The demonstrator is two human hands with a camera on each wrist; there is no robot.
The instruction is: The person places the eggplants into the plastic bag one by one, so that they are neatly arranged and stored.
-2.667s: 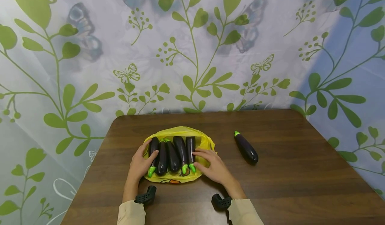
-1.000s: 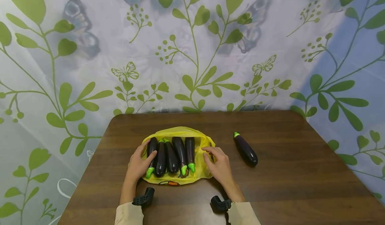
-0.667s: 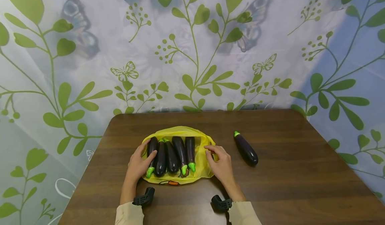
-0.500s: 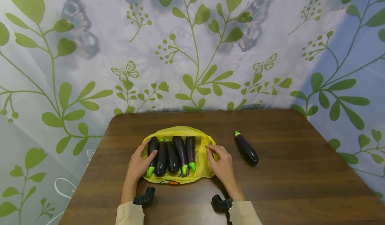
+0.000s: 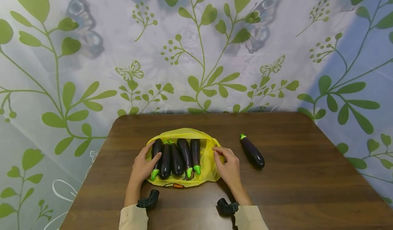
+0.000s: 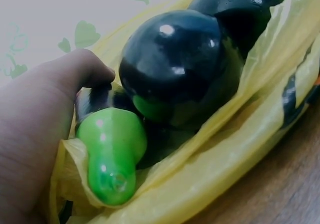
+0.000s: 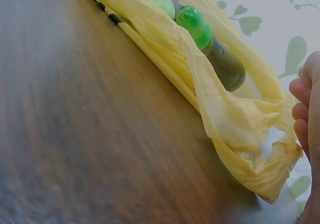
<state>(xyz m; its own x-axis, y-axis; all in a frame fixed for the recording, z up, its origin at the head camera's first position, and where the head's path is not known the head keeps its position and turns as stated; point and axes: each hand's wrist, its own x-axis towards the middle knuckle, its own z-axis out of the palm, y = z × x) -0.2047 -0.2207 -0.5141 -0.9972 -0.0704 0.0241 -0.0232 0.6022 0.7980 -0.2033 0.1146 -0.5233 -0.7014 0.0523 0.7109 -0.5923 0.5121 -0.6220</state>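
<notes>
A yellow plastic bag (image 5: 212, 170) lies with its mouth spread, and several eggplants (image 5: 177, 160) rest side by side inside it. My left hand (image 5: 142, 165) grips the bag's left side. Its thumb bends over the rim against the leftmost eggplant (image 6: 112, 144), whose green stem end shows in the left wrist view; the other fingers are largely hidden. At the bag's right end, my right hand (image 5: 228, 167) pinches the rim between thumb and forefinger. Curled fingers (image 7: 301, 112) of that hand appear beside the bag in the right wrist view; the pinch itself is out of that frame.
One more eggplant (image 5: 252, 152) lies on the brown wooden table (image 5: 301, 182), right of the bag. A leaf-patterned cloth (image 5: 196, 52) hangs behind the table's far edge. Dark wrist mounts (image 5: 148, 200) sit at both cuffs.
My right hand has left the rightmost eggplant, shifted right to the bag's right end and drawn thumb and forefinger together on the rim. The left hand keeps its place.
</notes>
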